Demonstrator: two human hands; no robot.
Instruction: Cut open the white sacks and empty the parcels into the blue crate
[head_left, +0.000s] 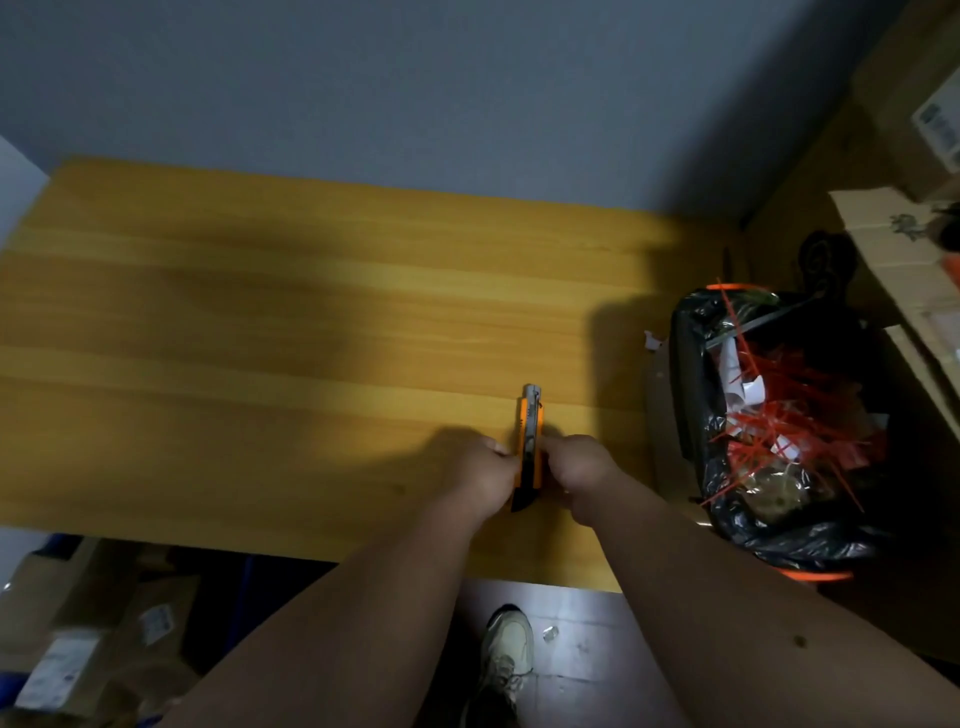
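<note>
An orange and black utility knife (530, 441) lies lengthwise over the wooden table (260, 338), near its front right part, with its metal tip pointing away from me. My left hand (480, 470) grips the knife's left side. My right hand (579, 462) grips its right side, fingers curled against the handle. No white sack is in view. A blue edge (62, 545) shows below the table's front left, half hidden.
A bin lined with a black bag (769, 415) stands right of the table, filled with red cable ties and paper scraps. Cardboard boxes (904, 260) are stacked at the far right. Parcels and cartons (78, 649) lie on the floor at lower left. My shoe (506, 649) is below the table edge.
</note>
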